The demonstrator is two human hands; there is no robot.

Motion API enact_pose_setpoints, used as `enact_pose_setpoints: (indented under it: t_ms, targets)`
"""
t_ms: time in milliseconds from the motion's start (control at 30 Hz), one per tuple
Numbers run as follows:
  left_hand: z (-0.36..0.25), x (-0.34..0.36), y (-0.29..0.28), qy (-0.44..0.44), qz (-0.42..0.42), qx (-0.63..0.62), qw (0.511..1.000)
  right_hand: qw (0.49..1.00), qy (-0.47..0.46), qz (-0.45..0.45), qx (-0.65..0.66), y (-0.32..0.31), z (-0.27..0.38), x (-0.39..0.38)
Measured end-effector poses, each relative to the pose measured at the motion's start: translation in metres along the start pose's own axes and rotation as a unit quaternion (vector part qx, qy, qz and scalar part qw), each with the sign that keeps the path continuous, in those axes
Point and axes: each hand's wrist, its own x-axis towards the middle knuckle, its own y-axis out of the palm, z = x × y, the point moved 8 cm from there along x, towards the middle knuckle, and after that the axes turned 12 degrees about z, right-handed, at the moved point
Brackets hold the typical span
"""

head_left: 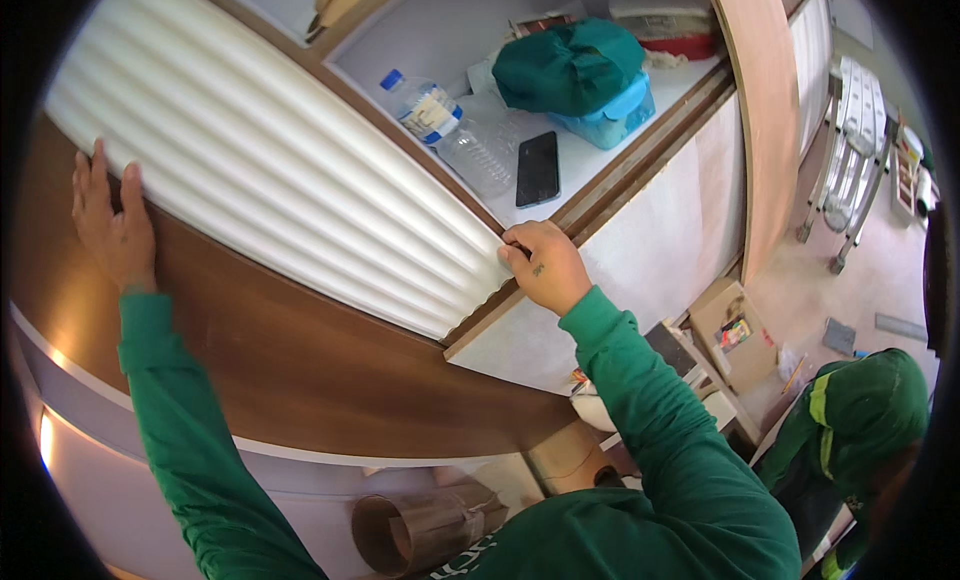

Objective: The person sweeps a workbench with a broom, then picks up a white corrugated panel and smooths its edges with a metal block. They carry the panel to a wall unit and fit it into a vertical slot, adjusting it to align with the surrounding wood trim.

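Observation:
A white fluted panel lies slantwise against a cabinet front, its ridges running along its length. My left hand is spread flat at the panel's lower left edge, fingertips touching that edge and palm over the smooth brown board. At the panel's right end, my right hand is closed, thumb and curled fingers gripping the corner edge. Just beyond it is an open compartment, where a black phone lies beside clear plastic bottles.
In the compartment, a green cloth sits on a blue container. A curved wooden edge rises at right. Beyond stand a folding ladder and an open cardboard box. A person in green is at lower right; a brown roll lies below.

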Motion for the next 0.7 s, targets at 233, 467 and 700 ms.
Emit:
enact_pose_setpoints:
  t_ms: [233, 467, 700]
  targets:
    - [-0.011, 0.000, -0.002, -0.004, 0.015, -0.026, 1.000, 0.998, -0.052, 0.022, -0.033, -0.004, -0.010, -0.007]
    - [-0.015, 0.002, 0.002, 0.005, 0.018, -0.036, 0.999, 0.997, -0.067, 0.028, -0.025, -0.003, -0.009, -0.002]
    - [-0.017, 0.001, 0.005, 0.001, 0.028, -0.044, 0.999, 0.996, -0.087, 0.023, -0.029, -0.001, -0.002, 0.003]
